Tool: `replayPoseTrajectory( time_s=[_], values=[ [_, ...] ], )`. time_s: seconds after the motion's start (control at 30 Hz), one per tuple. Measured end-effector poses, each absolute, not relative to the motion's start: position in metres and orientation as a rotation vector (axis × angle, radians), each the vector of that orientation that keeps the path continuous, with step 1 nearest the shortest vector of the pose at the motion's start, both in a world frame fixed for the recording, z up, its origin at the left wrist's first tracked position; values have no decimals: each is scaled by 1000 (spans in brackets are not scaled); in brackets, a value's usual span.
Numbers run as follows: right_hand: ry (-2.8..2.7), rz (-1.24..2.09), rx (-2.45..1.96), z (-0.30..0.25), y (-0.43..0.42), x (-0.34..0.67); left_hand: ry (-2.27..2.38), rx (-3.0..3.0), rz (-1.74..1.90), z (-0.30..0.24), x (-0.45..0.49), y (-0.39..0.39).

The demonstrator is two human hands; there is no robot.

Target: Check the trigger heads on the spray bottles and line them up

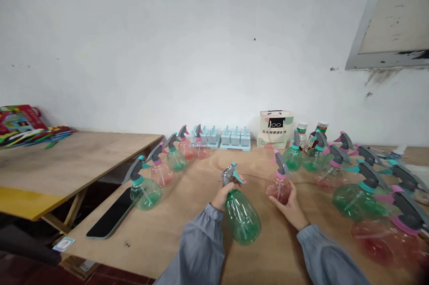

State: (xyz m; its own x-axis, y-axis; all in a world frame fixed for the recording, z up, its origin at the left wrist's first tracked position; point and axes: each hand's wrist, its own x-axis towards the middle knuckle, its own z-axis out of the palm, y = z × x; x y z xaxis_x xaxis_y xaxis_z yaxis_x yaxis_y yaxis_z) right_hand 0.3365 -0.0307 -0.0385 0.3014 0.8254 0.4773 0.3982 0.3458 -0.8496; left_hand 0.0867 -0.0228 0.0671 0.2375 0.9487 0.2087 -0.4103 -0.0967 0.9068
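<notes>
My left hand (pixel 221 196) is closed round the neck of a green spray bottle (pixel 241 217) with a grey and teal trigger head, which is tilted with its base toward me above the wooden table (pixel 187 213). My right hand (pixel 291 207) cups the side of a pink spray bottle (pixel 279 186) that stands upright on the table just right of the green one. Both forearms wear grey sleeves.
Several green and pink spray bottles stand in a row at left (pixel 147 189) and a cluster at right (pixel 360 198). A dark phone (pixel 112 217) lies near the left edge. Pale blue moulds (pixel 234 138), a paper bag (pixel 275 129) and small bottles line the wall.
</notes>
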Motion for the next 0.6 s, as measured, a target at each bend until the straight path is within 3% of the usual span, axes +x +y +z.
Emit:
replayPoseTrajectory(
  time_s=[0.27,0.4,0.6],
  values=[
    [-1293,440,-1271,-43,-29,339,852,1352,1454,72,73,-14],
    [-1301,422,-1284,-43,-29,339,1164,1476,1677,84,32,6],
    [-1292,413,-1282,-43,-28,339,1519,1517,1691,77,-28,44]
  ],
)
